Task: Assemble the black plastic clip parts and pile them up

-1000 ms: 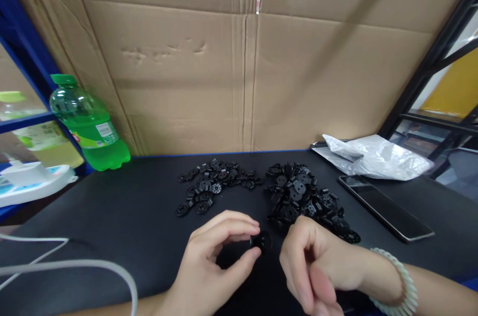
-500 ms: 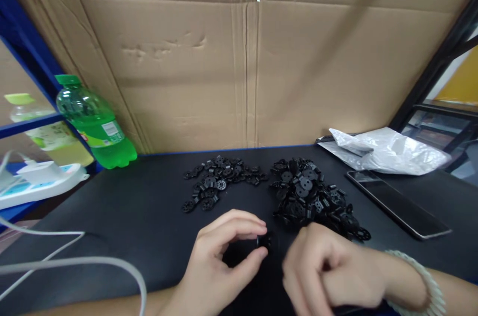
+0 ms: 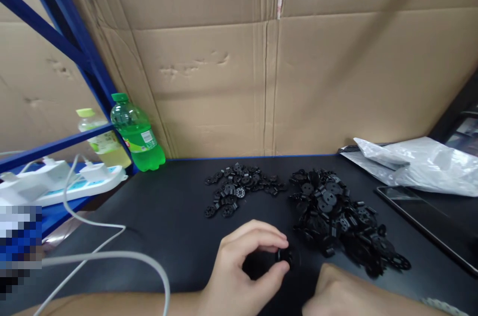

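The bare left hand (image 3: 232,270) holds a small, round black part (image 3: 285,256) between thumb and fingers above a matte black tabletop (image 3: 168,221). The bare right hand (image 3: 338,292), partly cut off below, is near the larger heap of black perforated discs (image 3: 328,201); a smaller black heap (image 3: 239,181) lies left of it.

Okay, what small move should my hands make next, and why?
Perhaps bring your right hand toward the black part: your left hand has it pinched, while the right sits apart, nearer you. Whether the right holds anything is hidden.
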`<state>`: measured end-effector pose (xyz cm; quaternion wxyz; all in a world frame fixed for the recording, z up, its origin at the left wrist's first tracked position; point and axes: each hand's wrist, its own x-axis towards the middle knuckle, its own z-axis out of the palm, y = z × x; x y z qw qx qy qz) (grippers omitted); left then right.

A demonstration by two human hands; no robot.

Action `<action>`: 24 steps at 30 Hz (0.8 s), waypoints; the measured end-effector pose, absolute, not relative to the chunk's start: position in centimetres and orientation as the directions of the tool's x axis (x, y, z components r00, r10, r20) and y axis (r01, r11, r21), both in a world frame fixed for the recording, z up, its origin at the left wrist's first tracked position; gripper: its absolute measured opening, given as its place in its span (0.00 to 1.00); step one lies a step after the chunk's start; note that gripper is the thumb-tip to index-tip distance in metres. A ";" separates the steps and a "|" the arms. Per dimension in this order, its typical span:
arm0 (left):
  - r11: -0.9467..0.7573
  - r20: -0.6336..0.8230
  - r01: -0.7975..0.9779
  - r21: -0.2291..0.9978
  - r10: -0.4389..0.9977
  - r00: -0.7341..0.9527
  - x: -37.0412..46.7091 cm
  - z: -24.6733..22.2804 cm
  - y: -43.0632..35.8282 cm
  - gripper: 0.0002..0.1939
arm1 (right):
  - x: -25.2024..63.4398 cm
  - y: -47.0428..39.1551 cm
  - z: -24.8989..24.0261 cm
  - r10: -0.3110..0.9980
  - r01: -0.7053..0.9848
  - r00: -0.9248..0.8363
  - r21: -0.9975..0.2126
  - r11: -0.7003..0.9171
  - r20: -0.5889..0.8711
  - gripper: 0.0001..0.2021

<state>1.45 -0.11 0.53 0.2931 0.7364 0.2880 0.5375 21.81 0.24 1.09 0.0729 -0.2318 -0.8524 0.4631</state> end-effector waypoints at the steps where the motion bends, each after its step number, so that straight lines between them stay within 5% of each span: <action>1: -0.681 0.642 0.114 0.723 0.724 0.253 1.3 0.6 -0.2 0.16 | 21.8 0.2 1.2 0.478 0.343 -0.872 -0.831 0.438 -0.107 0.26; 4: -0.733 0.691 0.091 0.674 0.669 0.272 1.0 0.6 -0.4 0.19 | 21.8 -0.2 2.3 0.634 0.370 -0.756 -0.905 0.212 -0.161 0.26; 9: -0.745 0.678 -0.037 0.667 0.585 0.446 0.8 0.6 -0.7 0.20 | 21.3 -0.7 2.7 0.693 0.038 -0.705 -0.984 -0.177 -0.152 0.31; 17: -0.589 0.573 -0.066 0.805 0.745 0.343 0.9 0.5 -1.0 0.07 | 21.8 -0.1 1.9 0.694 0.110 -0.698 -0.984 -0.139 -0.176 0.10; 20: -0.595 0.565 -0.033 0.803 0.743 0.358 1.0 0.5 -0.8 0.08 | 21.8 -0.5 2.2 0.770 0.211 -0.619 -0.977 -0.023 -0.152 0.12; 24: -0.755 0.667 0.040 0.655 0.602 0.438 1.0 0.7 -0.6 0.13 | 21.5 -0.2 2.1 0.752 0.069 -0.646 -0.991 -0.112 -0.130 0.17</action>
